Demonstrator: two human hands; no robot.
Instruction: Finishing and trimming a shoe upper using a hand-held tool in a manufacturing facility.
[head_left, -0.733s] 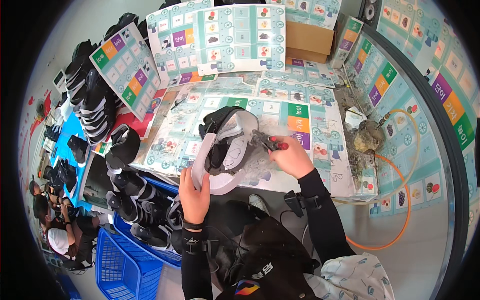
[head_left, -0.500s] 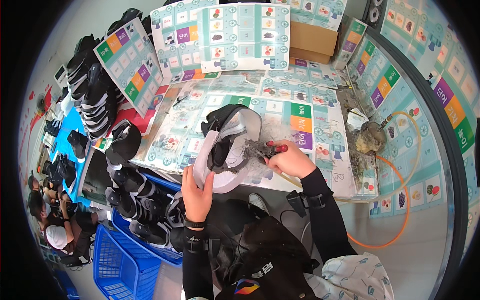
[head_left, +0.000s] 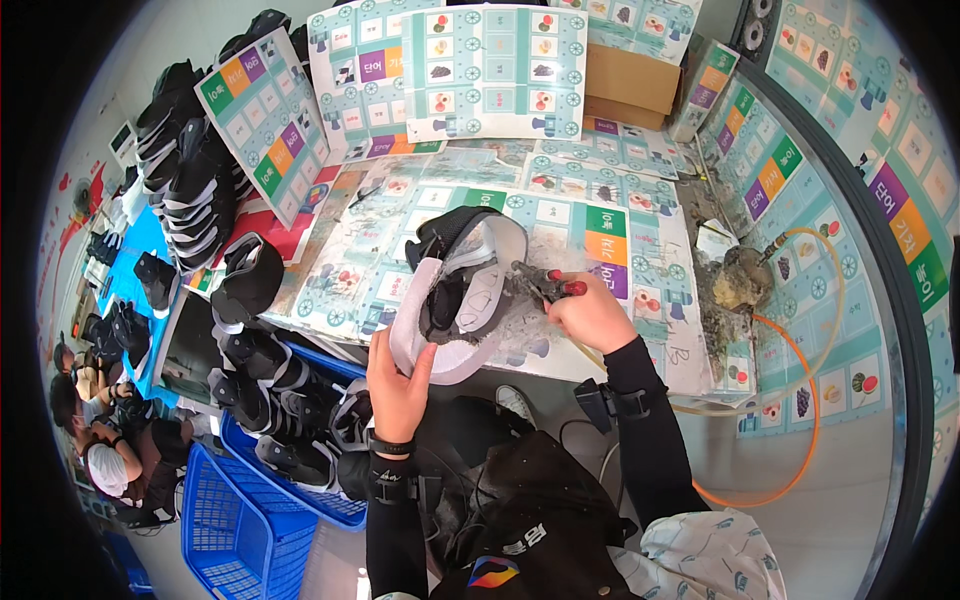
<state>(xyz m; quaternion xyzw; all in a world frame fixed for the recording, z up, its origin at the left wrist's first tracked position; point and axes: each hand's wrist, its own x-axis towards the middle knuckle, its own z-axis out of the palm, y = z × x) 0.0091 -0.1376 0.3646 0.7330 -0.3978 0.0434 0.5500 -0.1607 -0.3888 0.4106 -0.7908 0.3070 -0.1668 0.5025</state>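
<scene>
My left hand [head_left: 397,388] grips a black and white shoe [head_left: 488,262] by its pale, thick sole edge. The shoe is tilted over the near part of the table, with its opening facing right. In my right hand [head_left: 594,314] is a grimy, dark metal hand tool with red parts [head_left: 540,284], fingers closed round it. Its tip points up and left, close to the shoe's right side; whether it touches cannot be made out. A pale hose runs from below my right hand.
Printed sheets, stained with dark residue, cover the worktable [head_left: 640,345]. A clogged, crusted container [head_left: 740,275] with an orange hose [head_left: 790,490] stands at right. More shoes [head_left: 250,275] and blue baskets [head_left: 225,530] are at left, near other people [head_left: 110,465]. Upright panels [head_left: 495,75] line the back.
My right hand has moved slightly right, and the tool's tip has swung upward, away from the shoe's lower side. My left hand keeps its hold on the shoe, which stays nearly in place.
</scene>
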